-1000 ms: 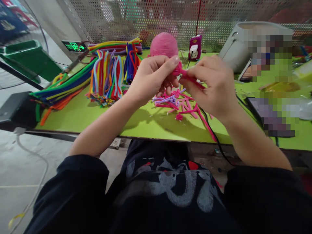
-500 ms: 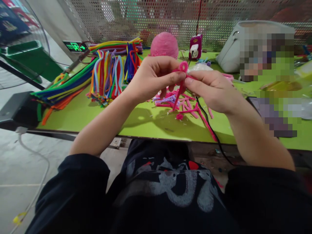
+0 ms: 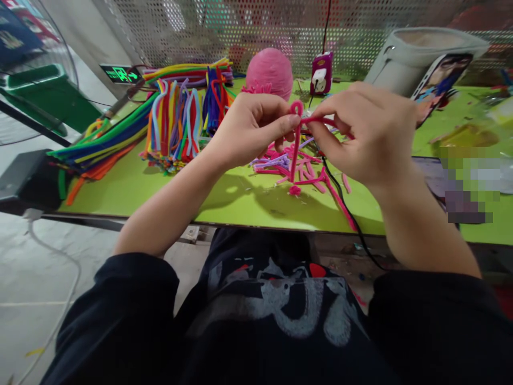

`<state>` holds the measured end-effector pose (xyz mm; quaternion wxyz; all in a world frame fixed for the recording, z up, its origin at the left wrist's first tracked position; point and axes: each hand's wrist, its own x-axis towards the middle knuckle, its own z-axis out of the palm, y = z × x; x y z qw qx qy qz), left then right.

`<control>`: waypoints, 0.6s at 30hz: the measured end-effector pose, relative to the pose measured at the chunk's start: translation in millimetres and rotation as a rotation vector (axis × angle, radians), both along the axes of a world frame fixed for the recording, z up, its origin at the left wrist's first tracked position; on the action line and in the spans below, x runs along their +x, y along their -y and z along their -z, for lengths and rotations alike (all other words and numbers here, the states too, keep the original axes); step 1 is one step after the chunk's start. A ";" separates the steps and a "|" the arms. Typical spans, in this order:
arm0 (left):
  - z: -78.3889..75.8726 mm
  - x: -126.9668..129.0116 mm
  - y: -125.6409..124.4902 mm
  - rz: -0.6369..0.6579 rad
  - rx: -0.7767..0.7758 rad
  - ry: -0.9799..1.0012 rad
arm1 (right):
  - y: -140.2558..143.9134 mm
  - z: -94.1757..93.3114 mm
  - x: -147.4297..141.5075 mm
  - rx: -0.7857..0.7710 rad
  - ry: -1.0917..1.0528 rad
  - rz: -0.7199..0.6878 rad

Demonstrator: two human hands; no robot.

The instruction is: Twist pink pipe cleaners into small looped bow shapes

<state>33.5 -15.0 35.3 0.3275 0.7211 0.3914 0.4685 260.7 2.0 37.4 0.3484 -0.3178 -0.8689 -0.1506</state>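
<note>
A pink pipe cleaner [image 3: 295, 152] is held up above the table, bent into a small loop at its top with one length hanging down. My left hand [image 3: 262, 125] pinches it just below the loop, between thumb and forefinger. On the other side, my right hand [image 3: 358, 136] grips a length that runs out sideways to the right. Beneath both hands lie cut pink pipe cleaner pieces [image 3: 310, 174] and a few purple ones [image 3: 274, 162]. A small pink curl [image 3: 294, 190] rests nearer the table edge.
Bundles of coloured pipe cleaners [image 3: 172, 123] fill the left side. Behind stand a pink ball [image 3: 270, 72] and a purple socket box [image 3: 321, 74]. A phone [image 3: 441, 85] leans on a grey bin [image 3: 385, 69] at right. A black cable [image 3: 356, 235] crosses the front edge.
My right hand has moved right and turned, drawing one length of the pink pipe cleaner out sideways. My left hand keeps its pinch near the loop, almost in place.
</note>
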 end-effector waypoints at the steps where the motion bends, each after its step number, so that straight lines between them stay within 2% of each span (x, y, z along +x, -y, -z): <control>1: 0.5 0.5 -0.6 -0.004 0.001 0.004 | 0.2 0.2 -1.0 -0.043 -0.024 -0.028; 4: 2.4 0.8 -0.7 -0.004 0.027 0.009 | 0.3 0.0 -4.9 -0.173 -0.115 -0.079; 6: 3.1 0.2 0.5 -0.008 0.035 -0.016 | -2.2 -1.2 -5.7 -0.335 -0.230 -0.131; 8: 3.2 -0.4 1.6 -0.028 0.036 -0.058 | -8.7 -3.3 -3.3 -0.580 -0.325 -0.182; 11: 4.3 -0.5 0.6 -0.058 0.034 -0.116 | -22.1 -6.0 3.4 -1.016 -0.326 -0.256; 13: 6.7 0.3 -1.8 -0.054 0.043 -0.127 | -28.7 -5.4 4.6 -1.217 -0.385 -0.366; 16: 12.2 2.1 -6.1 -0.032 0.067 -0.100 | -29.8 -0.3 -2.2 -1.301 -0.604 -0.483; 18: 16.1 2.7 -8.7 -0.015 0.080 -0.075 | -25.8 2.8 -8.8 -1.286 -0.709 -0.462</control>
